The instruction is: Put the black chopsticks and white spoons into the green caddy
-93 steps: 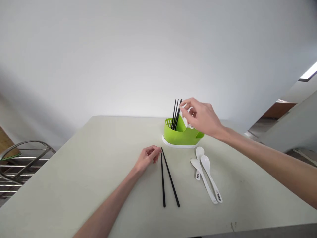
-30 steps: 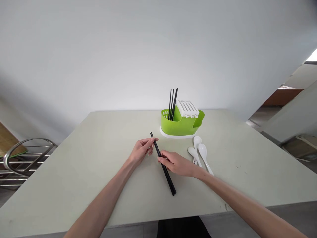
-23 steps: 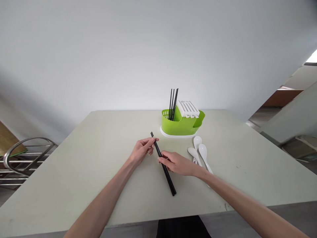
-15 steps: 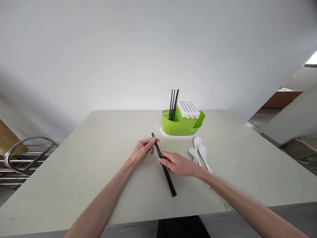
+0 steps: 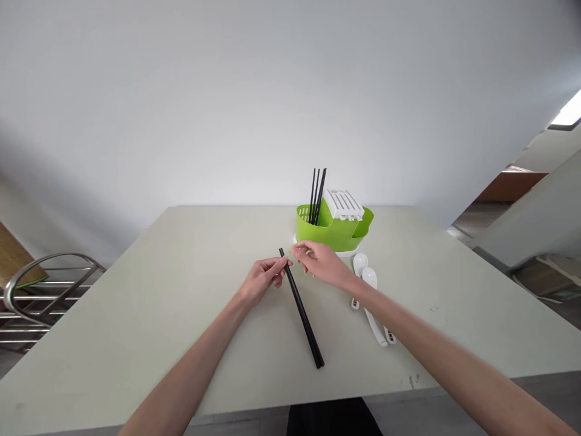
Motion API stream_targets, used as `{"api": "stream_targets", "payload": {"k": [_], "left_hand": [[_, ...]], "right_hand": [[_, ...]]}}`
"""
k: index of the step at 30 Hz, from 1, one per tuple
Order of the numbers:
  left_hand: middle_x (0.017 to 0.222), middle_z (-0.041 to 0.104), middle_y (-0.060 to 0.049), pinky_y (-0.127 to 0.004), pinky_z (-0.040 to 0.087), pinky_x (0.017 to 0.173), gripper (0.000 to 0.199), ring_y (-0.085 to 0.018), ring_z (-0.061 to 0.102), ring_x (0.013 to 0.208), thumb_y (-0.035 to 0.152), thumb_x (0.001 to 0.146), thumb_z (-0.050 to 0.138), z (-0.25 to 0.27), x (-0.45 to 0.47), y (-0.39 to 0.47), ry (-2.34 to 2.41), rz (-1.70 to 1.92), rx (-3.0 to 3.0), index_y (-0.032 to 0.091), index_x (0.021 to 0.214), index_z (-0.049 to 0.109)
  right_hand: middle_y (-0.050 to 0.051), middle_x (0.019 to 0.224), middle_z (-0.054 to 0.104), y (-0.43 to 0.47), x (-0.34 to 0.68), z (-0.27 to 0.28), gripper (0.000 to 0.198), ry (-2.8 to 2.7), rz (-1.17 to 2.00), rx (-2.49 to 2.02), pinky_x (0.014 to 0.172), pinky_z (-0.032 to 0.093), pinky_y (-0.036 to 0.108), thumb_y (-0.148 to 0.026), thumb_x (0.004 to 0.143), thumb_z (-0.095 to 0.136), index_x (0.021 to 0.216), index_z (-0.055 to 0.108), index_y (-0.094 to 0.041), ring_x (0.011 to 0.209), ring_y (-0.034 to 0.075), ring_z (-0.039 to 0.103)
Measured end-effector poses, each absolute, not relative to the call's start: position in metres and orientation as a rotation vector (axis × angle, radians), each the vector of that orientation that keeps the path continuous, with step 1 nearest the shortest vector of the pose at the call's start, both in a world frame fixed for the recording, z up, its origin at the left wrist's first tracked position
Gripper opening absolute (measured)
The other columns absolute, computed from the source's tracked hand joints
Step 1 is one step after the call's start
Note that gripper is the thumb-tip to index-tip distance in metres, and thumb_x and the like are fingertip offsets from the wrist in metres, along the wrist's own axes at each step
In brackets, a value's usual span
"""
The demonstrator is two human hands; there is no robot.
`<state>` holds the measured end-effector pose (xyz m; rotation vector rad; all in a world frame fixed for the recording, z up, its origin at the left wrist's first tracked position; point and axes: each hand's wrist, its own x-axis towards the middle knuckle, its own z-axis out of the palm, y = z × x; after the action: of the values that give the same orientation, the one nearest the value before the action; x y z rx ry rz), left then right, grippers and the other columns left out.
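My left hand [image 5: 265, 277] pinches a pair of black chopsticks [image 5: 302, 312] near their thin far ends, between thumb and fingers. The pair slants toward me, its thick ends close to the table's front part. Just right of the thin ends, my right hand [image 5: 318, 261] is off the chopsticks, its fingers loosely curled and thumb a little apart. Behind it stands a green cutlery holder [image 5: 336, 235] with a white slotted top [image 5: 344, 204]. Several black chopsticks [image 5: 316, 197] stand upright in its left compartment. White spoons [image 5: 370, 277] lie right of my hand, partly hidden by my right forearm.
All this is on a pale table [image 5: 213, 242] that reaches a plain wall [image 5: 254, 109]. A metal rack [image 5: 45, 290] stands beyond the left table edge. Past the right side, some boxes or boards [image 5: 549, 275] sit low.
My right hand has let go of the middle of the chopsticks and moved away from me, up beside their thin ends. My left hand still holds the pair. The view has shifted slightly.
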<state>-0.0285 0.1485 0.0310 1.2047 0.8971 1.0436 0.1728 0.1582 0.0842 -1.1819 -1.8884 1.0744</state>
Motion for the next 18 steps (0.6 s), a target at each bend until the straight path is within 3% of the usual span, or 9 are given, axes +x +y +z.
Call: {"api": "stream_targets", "payload": {"k": [5,10,15,18], "left_hand": [[0.063,0.049,0.004,-0.025,0.033,0.054,0.048,-0.007,0.036,0.052,0.062,0.083,0.076,0.028,-0.03,0.15,0.874,1.008,1.24,0.015,0.086,0.075],[0.065,0.049,0.004,-0.025,0.035,0.054,0.049,-0.006,0.037,0.051,0.064,0.083,0.075,0.024,-0.03,0.151,0.874,1.017,1.241,0.015,0.08,0.072],[0.061,0.049,0.002,-0.026,0.036,0.054,0.055,-0.009,0.039,0.054,0.066,0.084,0.072,0.03,-0.03,0.145,0.869,0.939,1.368,0.015,0.064,0.065],[0.06,0.048,0.002,-0.026,0.035,0.054,0.051,-0.01,0.04,0.055,0.064,0.083,0.074,0.036,-0.029,0.139,0.841,0.783,1.479,0.016,0.066,0.068]], "right_hand": [[0.002,0.078,0.071,0.176,0.152,0.095,0.035,-1.909,1.186,-1.241,0.056,0.043,0.023,-0.053,0.091,0.067,0.094,0.073,-0.018,0.066,0.012,0.06],[-0.003,0.061,0.064,0.182,0.146,0.102,0.036,-1.931,1.253,-1.288,0.051,0.036,0.022,-0.054,0.084,0.073,0.077,0.068,-0.019,0.057,0.01,0.05],[-0.006,0.059,0.055,0.181,0.149,0.114,0.035,-1.806,1.227,-1.274,0.051,0.036,0.024,-0.053,0.082,0.076,0.076,0.064,-0.02,0.051,0.009,0.044],[-0.007,0.058,0.05,0.181,0.156,0.131,0.038,-1.717,1.177,-1.184,0.05,0.036,0.026,-0.055,0.081,0.077,0.075,0.062,-0.021,0.05,0.01,0.043]]}}
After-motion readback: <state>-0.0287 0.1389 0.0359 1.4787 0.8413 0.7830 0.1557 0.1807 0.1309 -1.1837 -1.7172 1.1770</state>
